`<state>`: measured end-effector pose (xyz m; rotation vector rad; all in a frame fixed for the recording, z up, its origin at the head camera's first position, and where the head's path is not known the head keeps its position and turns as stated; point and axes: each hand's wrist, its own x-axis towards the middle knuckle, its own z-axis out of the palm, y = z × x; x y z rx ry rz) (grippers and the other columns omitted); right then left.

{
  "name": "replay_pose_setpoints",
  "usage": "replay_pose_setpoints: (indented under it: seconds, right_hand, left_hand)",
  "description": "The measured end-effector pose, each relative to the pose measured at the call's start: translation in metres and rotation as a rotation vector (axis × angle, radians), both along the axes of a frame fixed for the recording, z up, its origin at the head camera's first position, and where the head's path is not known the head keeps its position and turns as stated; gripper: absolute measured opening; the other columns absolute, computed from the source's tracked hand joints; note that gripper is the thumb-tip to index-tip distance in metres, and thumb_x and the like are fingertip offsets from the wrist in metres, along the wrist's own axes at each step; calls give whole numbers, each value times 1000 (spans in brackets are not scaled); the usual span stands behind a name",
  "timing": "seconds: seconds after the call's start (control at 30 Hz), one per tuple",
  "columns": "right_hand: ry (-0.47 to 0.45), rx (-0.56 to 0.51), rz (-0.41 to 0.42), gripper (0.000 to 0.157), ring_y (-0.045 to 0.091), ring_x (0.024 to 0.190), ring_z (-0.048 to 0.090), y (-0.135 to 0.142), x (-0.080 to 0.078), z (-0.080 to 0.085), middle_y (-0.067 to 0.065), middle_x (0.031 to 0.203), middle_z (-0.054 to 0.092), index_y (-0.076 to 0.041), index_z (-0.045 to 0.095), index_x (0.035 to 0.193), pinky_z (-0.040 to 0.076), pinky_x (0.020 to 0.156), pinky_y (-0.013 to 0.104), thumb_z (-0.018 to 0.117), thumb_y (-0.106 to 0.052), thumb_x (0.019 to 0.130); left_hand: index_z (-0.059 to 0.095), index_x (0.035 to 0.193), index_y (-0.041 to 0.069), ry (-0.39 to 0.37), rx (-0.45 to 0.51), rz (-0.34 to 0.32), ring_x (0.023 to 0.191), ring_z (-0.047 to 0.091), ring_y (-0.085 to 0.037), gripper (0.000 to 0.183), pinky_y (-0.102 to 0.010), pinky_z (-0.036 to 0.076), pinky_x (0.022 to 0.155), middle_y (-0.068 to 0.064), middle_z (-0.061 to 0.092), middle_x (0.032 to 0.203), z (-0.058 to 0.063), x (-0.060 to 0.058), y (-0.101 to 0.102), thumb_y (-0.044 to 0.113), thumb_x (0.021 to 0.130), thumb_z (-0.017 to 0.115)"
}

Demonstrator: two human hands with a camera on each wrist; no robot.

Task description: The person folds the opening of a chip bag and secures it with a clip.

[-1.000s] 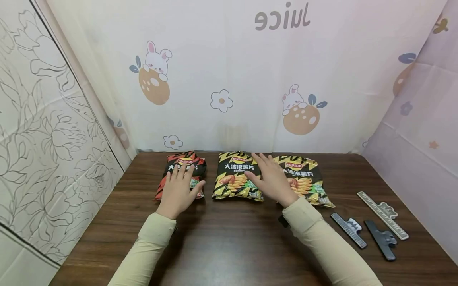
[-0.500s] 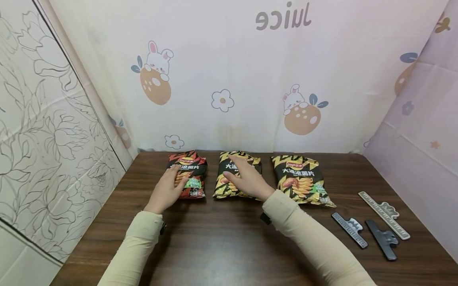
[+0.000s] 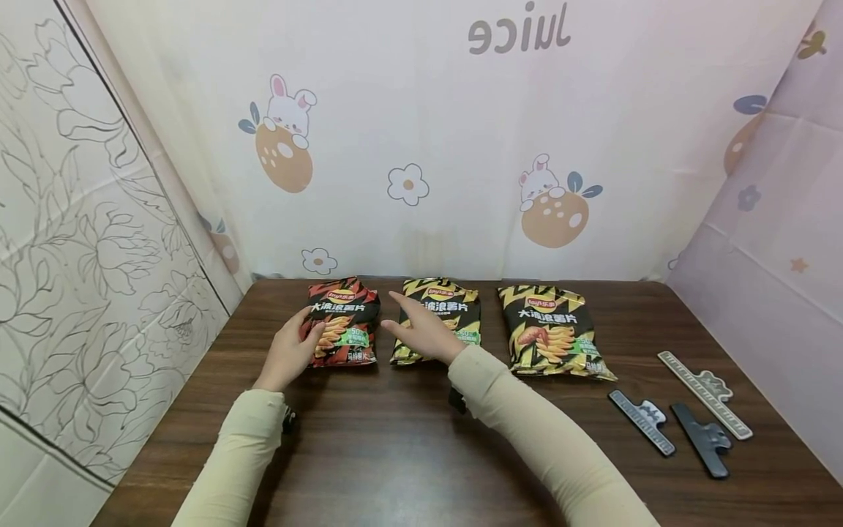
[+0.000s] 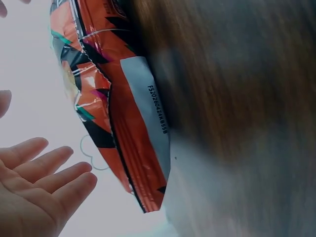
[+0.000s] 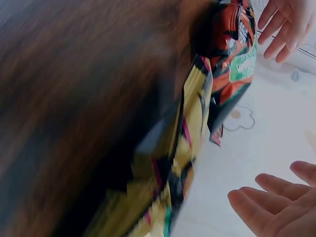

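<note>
A red and black chip bag [image 3: 345,311] lies on the table at the left, printed side up. My left hand [image 3: 287,353] is at its left edge, fingers extended; in the left wrist view a gap shows between the fingers and the red bag [image 4: 133,123]. My right hand [image 3: 426,335] hovers over the middle yellow and black chip bag [image 3: 448,294], covering part of it, with its fingertips pointing toward the red bag. The right wrist view shows the right hand [image 5: 281,202] apart from the yellow bag [image 5: 190,123]. Neither hand holds anything.
Another yellow and black chip bag [image 3: 553,337] lies to the right. Beyond it are a whitish clip [image 3: 705,395], a silver clip [image 3: 642,423] and a black clip [image 3: 701,440]. A printed curtain [image 3: 421,110] hangs behind the wooden table [image 3: 408,454].
My right hand has moved left from between the two yellow bags to over the middle one. My left hand has slid left and back, from over the red bag to its edge.
</note>
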<state>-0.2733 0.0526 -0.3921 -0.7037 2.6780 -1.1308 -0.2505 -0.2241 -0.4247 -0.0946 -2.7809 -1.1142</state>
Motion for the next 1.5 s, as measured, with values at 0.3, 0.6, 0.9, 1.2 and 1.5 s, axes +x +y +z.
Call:
replay_pose_setpoints:
  seconds: [0.3, 0.6, 0.9, 1.2, 1.5]
  right_hand:
    - [-135, -88, -41, 66, 29, 143, 37, -19, -9, -15, 1, 162, 25, -29, 20, 157, 30, 114, 56, 48, -50, 100]
    - [-234, -195, -59, 70, 31, 144, 36, -37, -14, -28, 11, 159, 31, -14, 21, 157, 35, 112, 52, 52, -43, 101]
    - [-296, -174, -92, 72, 33, 143, 36, -50, -14, -29, 17, 156, 34, -14, 17, 158, 35, 112, 53, 51, -42, 101]
    - [-355, -219, -140, 72, 35, 143, 36, -61, -17, -34, 19, 155, 35, -10, 18, 157, 35, 112, 52, 50, -40, 101]
    - [-394, -270, -199, 71, 36, 141, 38, -71, -21, -41, 19, 154, 38, -9, 21, 157, 35, 112, 52, 53, -39, 101]
  left_hand:
    - [29, 152, 1, -49, 58, 31, 139, 38, -42, 65, -57, 31, 112, -26, 38, 151, -1, -4, -8, 40, 103, 47]
    - [24, 153, -3, -132, 51, 48, 141, 33, -44, 71, -57, 28, 114, -30, 32, 153, 0, -5, -11, 44, 103, 44]
    - [21, 154, -2, -246, 230, 116, 145, 26, -41, 70, -55, 26, 116, -27, 25, 157, -7, -12, -14, 41, 104, 42]
    - [18, 154, -3, -301, 270, 180, 145, 27, -41, 73, -54, 27, 116, -29, 25, 156, -14, -22, -17, 42, 103, 42]
    - [16, 155, -4, -346, 313, 189, 145, 26, -40, 74, -53, 27, 116, -27, 23, 158, -15, -27, -19, 43, 103, 42]
